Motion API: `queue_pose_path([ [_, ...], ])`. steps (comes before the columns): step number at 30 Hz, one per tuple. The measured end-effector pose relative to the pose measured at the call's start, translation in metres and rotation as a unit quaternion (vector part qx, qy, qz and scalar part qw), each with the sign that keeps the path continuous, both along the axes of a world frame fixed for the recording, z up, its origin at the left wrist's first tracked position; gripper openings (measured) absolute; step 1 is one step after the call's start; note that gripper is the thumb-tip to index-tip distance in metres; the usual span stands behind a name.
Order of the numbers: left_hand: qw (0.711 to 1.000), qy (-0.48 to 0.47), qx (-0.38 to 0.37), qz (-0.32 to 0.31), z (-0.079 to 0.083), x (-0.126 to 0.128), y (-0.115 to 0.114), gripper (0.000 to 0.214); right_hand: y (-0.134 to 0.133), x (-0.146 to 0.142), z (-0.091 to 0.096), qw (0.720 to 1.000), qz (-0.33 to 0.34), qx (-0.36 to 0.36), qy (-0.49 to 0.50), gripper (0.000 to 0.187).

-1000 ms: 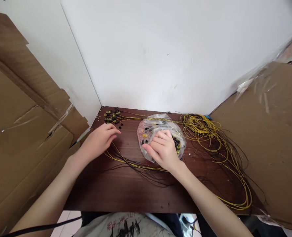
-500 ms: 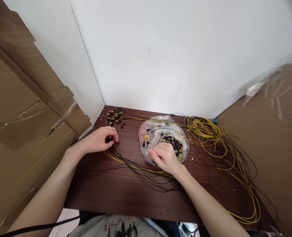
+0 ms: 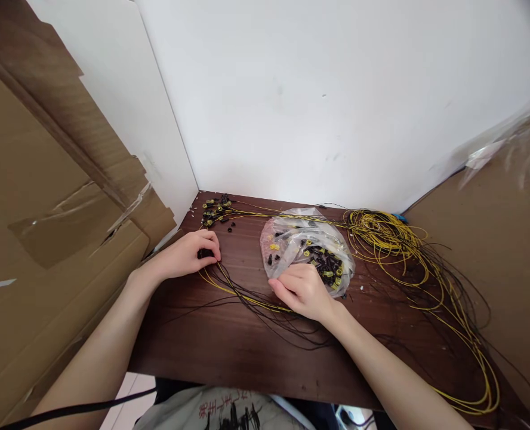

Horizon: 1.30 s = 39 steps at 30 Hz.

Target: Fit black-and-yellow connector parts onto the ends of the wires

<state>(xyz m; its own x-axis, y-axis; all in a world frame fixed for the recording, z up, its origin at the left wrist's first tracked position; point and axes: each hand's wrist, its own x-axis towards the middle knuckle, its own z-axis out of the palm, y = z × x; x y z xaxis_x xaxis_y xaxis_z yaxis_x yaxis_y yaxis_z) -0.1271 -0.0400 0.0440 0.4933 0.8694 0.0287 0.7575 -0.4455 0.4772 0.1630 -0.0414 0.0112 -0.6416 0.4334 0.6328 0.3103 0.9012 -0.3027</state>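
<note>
My left hand (image 3: 197,254) is closed in a pinch at the left ends of several thin yellow and black wires (image 3: 251,298), which run across the brown table to the right. My right hand (image 3: 303,291) is closed, thumb and finger pressed together, over the front of a clear plastic bag (image 3: 287,266). Whatever sits between those fingertips is too small or hidden to make out. Small black and yellow connector parts (image 3: 325,263) lie on the bag, close to the right hand.
Behind my left hand sits a cluster of black and yellow connectors (image 3: 215,209) on wire ends. A large tangle of yellow and black wire (image 3: 376,230) covers the right side. Cardboard (image 3: 81,239) stands at the left, another sheet (image 3: 507,239) at the right, a white wall (image 3: 292,119) behind.
The whole view has shifted slightly, so everything appears farther right. Relative to the bag, my right hand has moved a little left and towards me. My left hand keeps its pinch on the wires.
</note>
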Motion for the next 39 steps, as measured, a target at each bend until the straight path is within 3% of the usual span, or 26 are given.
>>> queue_pose_path([
  [6, 0.999, -0.001, 0.044, -0.008, 0.0, 0.003, -0.001, 0.019, -0.003, -0.002, 0.0, 1.0, 0.01, -0.007, -0.014, 0.044],
  [12, 0.984, 0.014, 0.179, -0.006, -0.004, 0.012, -0.001, 0.027, -0.002, -0.002, -0.001, 0.999, 0.002, -0.015, -0.034, 0.043],
  [16, 0.959, -0.001, 0.284, -0.013, -0.007, 0.034, -0.008, 0.029, -0.002, -0.004, 0.002, 0.997, -0.003, -0.057, -0.042, 0.02],
  [21, 0.927, -0.052, 0.362, -0.079, -0.012, 0.067, -0.019, 0.029, -0.002, -0.005, 0.006, 0.996, 0.037, -0.072, -0.034, 0.022],
  [27, 0.924, -0.097, 0.36, -0.087, -0.019, 0.079, -0.026, 0.026, -0.007, -0.006, 0.009, 0.996, 0.06, -0.053, -0.042, 0.024],
  [30, 0.929, -0.125, 0.347, -0.025, -0.02, 0.079, -0.026, 0.027, -0.008, -0.006, 0.01, 0.998, 0.04, -0.043, -0.027, 0.024],
  [34, 0.919, -0.21, 0.316, 0.103, -0.016, 0.08, -0.024, 0.031, -0.006, -0.002, 0.01, 0.999, -0.003, -0.039, 0.001, 0.022],
  [36, 0.908, -0.288, 0.261, 0.157, -0.015, 0.08, -0.021, 0.033, -0.005, -0.001, 0.01, 0.999, -0.014, -0.037, 0.011, 0.022],
  [39, 0.896, -0.379, 0.119, 0.197, -0.013, 0.078, -0.018, 0.024, -0.005, -0.001, 0.009, 0.999, -0.013, -0.038, 0.009, 0.022],
])
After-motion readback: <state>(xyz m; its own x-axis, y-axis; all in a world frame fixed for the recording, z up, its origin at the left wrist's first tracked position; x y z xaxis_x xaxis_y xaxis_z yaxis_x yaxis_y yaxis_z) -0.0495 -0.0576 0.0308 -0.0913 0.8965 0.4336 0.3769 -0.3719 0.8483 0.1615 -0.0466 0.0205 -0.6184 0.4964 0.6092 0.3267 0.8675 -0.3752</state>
